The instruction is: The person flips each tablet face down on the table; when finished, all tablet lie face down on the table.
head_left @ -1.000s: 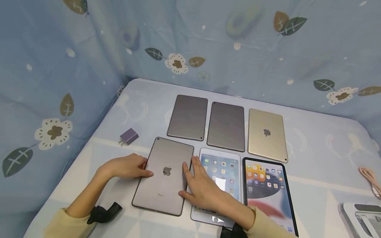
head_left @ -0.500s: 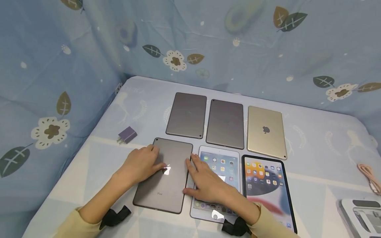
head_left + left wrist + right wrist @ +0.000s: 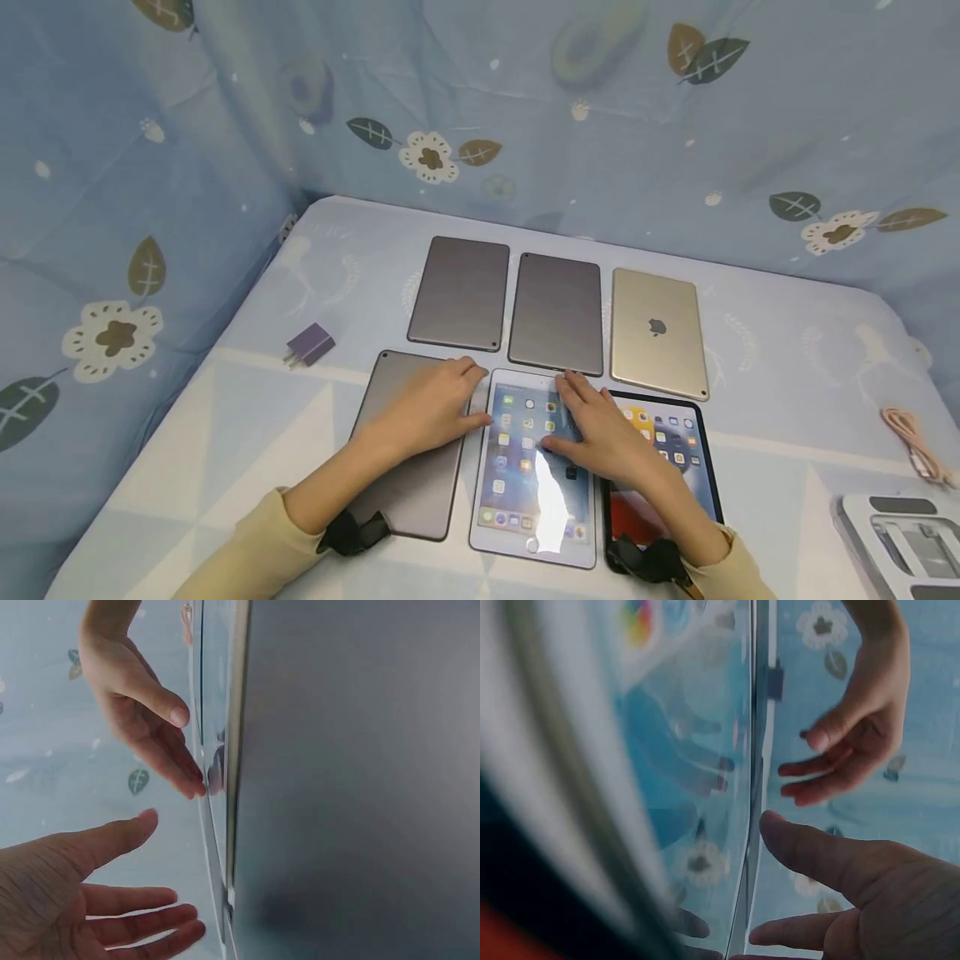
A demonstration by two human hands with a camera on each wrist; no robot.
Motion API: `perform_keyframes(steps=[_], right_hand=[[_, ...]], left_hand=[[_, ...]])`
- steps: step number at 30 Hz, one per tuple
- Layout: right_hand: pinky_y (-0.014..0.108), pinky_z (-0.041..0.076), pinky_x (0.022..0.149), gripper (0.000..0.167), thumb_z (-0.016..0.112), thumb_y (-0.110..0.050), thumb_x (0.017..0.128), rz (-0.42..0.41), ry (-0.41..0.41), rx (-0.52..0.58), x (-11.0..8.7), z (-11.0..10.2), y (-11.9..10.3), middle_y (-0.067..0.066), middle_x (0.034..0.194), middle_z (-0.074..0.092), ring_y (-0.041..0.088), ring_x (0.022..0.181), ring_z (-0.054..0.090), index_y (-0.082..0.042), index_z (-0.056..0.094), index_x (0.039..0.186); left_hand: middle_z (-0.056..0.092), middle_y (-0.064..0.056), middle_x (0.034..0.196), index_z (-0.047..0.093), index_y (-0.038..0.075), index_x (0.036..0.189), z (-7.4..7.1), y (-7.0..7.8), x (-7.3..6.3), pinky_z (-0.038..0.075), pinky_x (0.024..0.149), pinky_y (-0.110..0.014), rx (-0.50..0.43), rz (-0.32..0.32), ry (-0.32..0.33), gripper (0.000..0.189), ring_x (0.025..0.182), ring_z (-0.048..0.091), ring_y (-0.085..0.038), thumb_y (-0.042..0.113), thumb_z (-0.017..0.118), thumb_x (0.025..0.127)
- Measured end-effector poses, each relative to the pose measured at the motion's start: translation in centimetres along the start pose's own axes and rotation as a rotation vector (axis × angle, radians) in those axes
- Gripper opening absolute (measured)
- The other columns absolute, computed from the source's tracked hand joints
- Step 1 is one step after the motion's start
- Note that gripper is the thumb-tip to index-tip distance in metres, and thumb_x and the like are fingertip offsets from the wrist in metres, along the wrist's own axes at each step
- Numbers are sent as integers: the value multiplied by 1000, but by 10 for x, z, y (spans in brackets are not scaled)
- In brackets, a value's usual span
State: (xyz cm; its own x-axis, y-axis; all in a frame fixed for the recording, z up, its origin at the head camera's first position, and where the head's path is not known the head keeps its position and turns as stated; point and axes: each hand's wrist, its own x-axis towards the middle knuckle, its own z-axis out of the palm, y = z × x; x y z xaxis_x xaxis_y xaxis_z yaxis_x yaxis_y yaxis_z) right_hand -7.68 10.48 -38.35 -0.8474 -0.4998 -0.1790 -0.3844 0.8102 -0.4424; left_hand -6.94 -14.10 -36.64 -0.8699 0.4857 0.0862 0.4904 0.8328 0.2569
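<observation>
A white tablet (image 3: 502,504) with its screen lit lies face up between the two hands. My left hand (image 3: 423,408) reaches across the grey tablet (image 3: 420,500), which lies back up, its fingertips near the white tablet's upper left edge. Over the white tablet's right part hovers or rests my right hand (image 3: 603,433); contact cannot be told. Its wrist crosses a black-bordered tablet (image 3: 697,454), partly hiding that screen. Relaxed, extended fingers show on the left hand (image 3: 90,900) in the left wrist view. The right hand (image 3: 870,877) appears likewise uncurled in its own wrist view.
Behind, two dark grey tablets (image 3: 459,292) and a gold tablet (image 3: 656,354) lie back up in a row. A purple charger plug (image 3: 311,344) sits at the left. Toward the right edge are a pinkish cable (image 3: 915,446) and a white and grey device (image 3: 900,504).
Both hands have shifted right. My left hand went from the grey tablet's left side across to its right edge; the right hand left the grey tablet's edge for the white tablet's right part.
</observation>
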Motion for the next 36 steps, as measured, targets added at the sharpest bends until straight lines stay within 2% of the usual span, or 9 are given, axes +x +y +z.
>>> perform_keyframes(steps=[3,7,13,16,19,22,26,31,36], right_hand=[[63,21,112,83,72,-37,84,26,21,-32,-5,-5,10,27,151,33,43,140,32,6,35,145],[67,22,110,83,74,-37,82,50,54,-61,-13,-6,20,27,147,40,44,137,36,8,39,142],[68,22,108,83,77,-33,78,109,137,-66,-16,-1,30,32,144,41,47,138,32,14,42,137],[68,20,109,79,77,-31,78,102,159,-53,-15,-1,31,32,144,40,47,139,29,12,45,136],[69,19,109,74,78,-29,78,90,169,-26,-14,0,31,31,145,39,48,140,25,10,49,134],[69,18,110,78,78,-31,76,111,165,49,-13,3,29,32,147,34,50,141,20,12,48,133],[69,10,111,86,80,-36,72,172,165,217,-10,6,26,32,152,25,50,144,9,14,46,134],[71,-1,111,81,77,-32,73,214,174,416,-6,8,29,29,156,18,48,146,-1,11,47,134],[67,9,113,74,73,-24,80,296,120,667,-7,-3,30,19,161,8,39,148,-9,9,41,138]], left_hand=[[62,-15,118,60,-5,121,5,9,9,53,89,-39,17,-9,-43,63,105,63,-28,40,76,80],[62,-18,119,58,-8,123,10,20,14,54,88,-40,34,-23,-87,68,104,63,-29,39,78,78],[61,-21,118,55,-12,124,15,30,16,55,87,-38,-16,-41,-159,74,98,66,-30,37,81,75],[59,-20,118,55,-13,124,15,31,17,56,83,-36,-54,-65,-170,75,91,67,-28,34,84,73],[56,-22,122,53,-15,125,15,31,17,57,82,-36,-77,-81,-182,80,92,67,-29,31,87,69],[50,-25,131,51,-16,127,15,30,17,56,85,-36,-94,-80,-211,84,98,66,-32,30,88,67],[42,-30,141,49,-18,128,15,26,19,52,94,-38,-115,-71,-249,83,111,62,-37,27,87,69],[42,-32,140,49,-19,128,15,24,20,51,95,-40,-127,-58,-261,83,111,61,-39,26,87,69],[39,-33,142,47,-19,129,15,24,21,50,97,-40,-137,-60,-268,84,114,59,-40,26,86,70]])
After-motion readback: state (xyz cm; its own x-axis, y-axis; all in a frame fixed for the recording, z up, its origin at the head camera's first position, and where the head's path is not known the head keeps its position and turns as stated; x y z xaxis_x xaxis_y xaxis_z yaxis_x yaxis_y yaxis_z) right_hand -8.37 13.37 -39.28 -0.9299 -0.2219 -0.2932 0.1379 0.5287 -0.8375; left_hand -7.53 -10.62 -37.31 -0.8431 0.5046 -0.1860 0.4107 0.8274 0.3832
